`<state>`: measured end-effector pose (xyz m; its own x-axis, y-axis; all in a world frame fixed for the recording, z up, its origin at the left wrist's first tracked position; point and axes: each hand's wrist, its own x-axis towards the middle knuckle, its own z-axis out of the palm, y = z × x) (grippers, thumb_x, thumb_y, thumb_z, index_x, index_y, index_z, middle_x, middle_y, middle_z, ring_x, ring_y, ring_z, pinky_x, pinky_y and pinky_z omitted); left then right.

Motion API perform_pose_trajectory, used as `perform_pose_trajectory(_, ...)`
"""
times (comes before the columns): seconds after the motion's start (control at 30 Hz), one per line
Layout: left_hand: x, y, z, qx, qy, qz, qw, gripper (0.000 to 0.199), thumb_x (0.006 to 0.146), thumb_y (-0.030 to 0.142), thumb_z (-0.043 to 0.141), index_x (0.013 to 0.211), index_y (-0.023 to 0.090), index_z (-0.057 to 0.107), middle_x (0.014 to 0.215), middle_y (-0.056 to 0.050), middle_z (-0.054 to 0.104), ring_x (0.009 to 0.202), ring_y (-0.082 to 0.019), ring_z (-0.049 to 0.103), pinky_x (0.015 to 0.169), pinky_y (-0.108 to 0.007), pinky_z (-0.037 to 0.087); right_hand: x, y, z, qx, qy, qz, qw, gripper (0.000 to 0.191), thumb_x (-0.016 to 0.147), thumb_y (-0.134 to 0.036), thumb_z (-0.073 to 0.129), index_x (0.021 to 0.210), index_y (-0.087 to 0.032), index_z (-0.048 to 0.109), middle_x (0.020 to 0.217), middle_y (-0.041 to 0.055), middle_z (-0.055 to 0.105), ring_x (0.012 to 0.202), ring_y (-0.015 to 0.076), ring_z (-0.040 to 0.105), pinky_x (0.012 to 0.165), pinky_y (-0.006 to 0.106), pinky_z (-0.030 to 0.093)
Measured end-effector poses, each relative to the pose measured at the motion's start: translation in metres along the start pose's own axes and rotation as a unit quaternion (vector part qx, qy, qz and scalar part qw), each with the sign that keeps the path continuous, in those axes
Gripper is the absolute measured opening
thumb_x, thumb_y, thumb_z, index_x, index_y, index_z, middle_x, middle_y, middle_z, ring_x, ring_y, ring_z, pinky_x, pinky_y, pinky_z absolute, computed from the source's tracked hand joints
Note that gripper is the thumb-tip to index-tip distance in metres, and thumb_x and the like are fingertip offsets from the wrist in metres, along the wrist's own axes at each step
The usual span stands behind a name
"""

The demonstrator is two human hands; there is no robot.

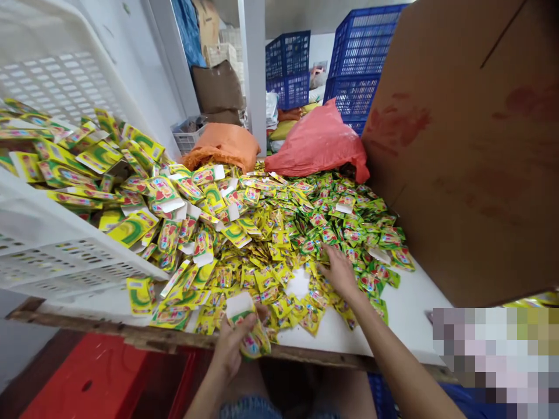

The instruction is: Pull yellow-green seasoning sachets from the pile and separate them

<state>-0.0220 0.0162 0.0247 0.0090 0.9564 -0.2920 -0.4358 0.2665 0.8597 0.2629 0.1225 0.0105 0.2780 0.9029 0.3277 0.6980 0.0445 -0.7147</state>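
Near the table's front edge, my left hand [236,340] grips a small yellow and green box [254,342] whose white flap stands up at the top. My right hand [338,270] reaches into the pile at the middle right, touching small packets; its fingertips are partly hidden among them, and whether they hold one I cannot tell. Yellow packets [266,279] lie in front and left of that hand, and green packets [325,218] lie behind and right of it. Many flat yellow boxes [135,228] spill onto the table from the left.
A white perforated basket [87,250] lies tipped at the left. A large cardboard box [471,174] stands at the right. An orange sack [231,142] and a red bag [321,142] lie behind the pile. Below the table's left edge is a red stool [100,372].
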Motion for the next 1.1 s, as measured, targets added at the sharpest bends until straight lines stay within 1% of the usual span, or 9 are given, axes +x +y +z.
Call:
perform_pose_trajectory(0.1, -0.008, -0.003, 0.007, -0.047, -0.047, -0.051, 0.996, 0.029, 0.063, 0.033, 0.074, 0.080, 0.011, 0.064, 0.076, -0.009, 0.070, 0.070, -0.024, 0.067, 0.061, -0.032, 0.054, 0.014, 0.007, -0.003, 0.035, 0.024, 0.043, 0.998, 0.026, 0.069, -0.032, 0.061, 0.092, -0.019, 0.066, 0.090, 0.0082, 0.068, 0.089, 0.0267, 0.058, 0.086, 0.041, 0.039)
perform_pose_trajectory(0.27, -0.002, 0.007, 0.011, -0.035, -0.102, -0.048, 0.993, 0.030, 0.065, 0.030, 0.073, 0.088, 0.012, 0.067, 0.088, -0.010, 0.070, 0.081, -0.024, 0.066, 0.071, -0.033, 0.053, -0.002, 0.005, -0.022, 0.146, 0.080, 0.131, 0.977, 0.043, 0.074, -0.052, 0.054, 0.095, -0.014, 0.062, 0.071, 0.0051, 0.066, 0.066, 0.0212, 0.058, 0.063, 0.033, 0.045)
perform_pose_trajectory(0.4, 0.000, 0.006, 0.040, 0.021, -0.160, -0.030, 0.986, 0.048, 0.059, 0.027, 0.078, 0.103, 0.015, 0.065, 0.102, -0.010, 0.069, 0.097, -0.026, 0.062, 0.085, -0.035, 0.048, -0.042, -0.027, -0.022, 0.256, 0.028, 0.159, 0.953, 0.040, 0.076, -0.054, 0.053, 0.090, -0.017, 0.061, 0.070, 0.0026, 0.067, 0.059, 0.0174, 0.061, 0.055, 0.028, 0.047)
perform_pose_trajectory(0.5, 0.001, -0.004, 0.068, 0.063, -0.189, -0.009, 0.980, 0.055, 0.060, 0.030, 0.077, 0.111, 0.016, 0.062, 0.109, -0.010, 0.067, 0.104, -0.027, 0.059, 0.092, -0.037, 0.044, -0.069, -0.055, -0.014, 0.372, -0.027, 0.174, 0.911, 0.033, 0.076, -0.049, 0.059, 0.093, -0.020, 0.060, 0.076, 0.0018, 0.068, 0.062, 0.0171, 0.062, 0.058, 0.028, 0.048)
perform_pose_trajectory(0.63, 0.006, -0.020, 0.081, 0.109, -0.155, 0.007, 0.982, 0.048, 0.064, 0.038, 0.074, 0.105, 0.014, 0.066, 0.108, -0.011, 0.068, 0.099, -0.026, 0.062, 0.091, -0.037, 0.045, -0.086, -0.067, -0.008, 0.469, -0.030, 0.195, 0.861, 0.033, 0.070, -0.042, 0.069, 0.094, -0.021, 0.060, 0.080, 0.0006, 0.068, 0.069, 0.0171, 0.062, 0.065, 0.029, 0.050)
perform_pose_trajectory(0.77, 0.007, -0.021, 0.068, 0.111, -0.140, 0.013, 0.984, 0.043, 0.066, 0.038, 0.072, 0.100, 0.012, 0.067, 0.103, -0.012, 0.070, 0.098, -0.027, 0.062, 0.089, -0.036, 0.046, -0.089, -0.059, -0.012, 0.436, -0.021, 0.211, 0.875, 0.043, 0.072, -0.048, 0.065, 0.104, -0.019, 0.058, 0.077, 0.0020, 0.067, 0.069, 0.0187, 0.062, 0.063, 0.030, 0.051)
perform_pose_trajectory(0.87, 0.004, -0.016, 0.058, 0.141, -0.166, 0.022, 0.976, 0.041, 0.067, 0.035, 0.072, 0.101, 0.012, 0.067, 0.102, -0.011, 0.070, 0.095, -0.026, 0.063, 0.086, -0.036, 0.048, -0.094, -0.059, -0.015, 0.395, -0.090, 0.180, 0.897, 0.043, 0.075, -0.052, 0.060, 0.104, -0.020, 0.060, 0.087, 0.0046, 0.068, 0.076, 0.0203, 0.062, 0.067, 0.032, 0.051)
perform_pose_trajectory(1.0, 0.002, -0.015, 0.054, 0.193, -0.152, 0.073, 0.966, 0.040, 0.072, 0.033, 0.068, 0.106, 0.014, 0.065, 0.109, -0.011, 0.067, 0.100, -0.025, 0.061, 0.089, -0.035, 0.046, -0.105, -0.070, -0.015, 0.412, -0.177, 0.191, 0.873, 0.047, 0.083, -0.059, 0.042, 0.103, -0.021, 0.061, 0.090, 0.0054, 0.067, 0.080, 0.0202, 0.063, 0.069, 0.032, 0.051)
perform_pose_trajectory(1.1, -0.002, -0.017, 0.056, 0.184, -0.139, 0.113, 0.966, 0.045, 0.073, 0.032, 0.067, 0.114, 0.016, 0.060, 0.122, -0.011, 0.060, 0.111, -0.024, 0.055, 0.096, -0.033, 0.041, -0.114, -0.076, -0.011, 0.373, -0.150, 0.169, 0.900, 0.046, 0.077, -0.054, 0.056, 0.109, -0.020, 0.057, 0.076, 0.0009, 0.064, 0.068, 0.0171, 0.059, 0.060, 0.027, 0.048)
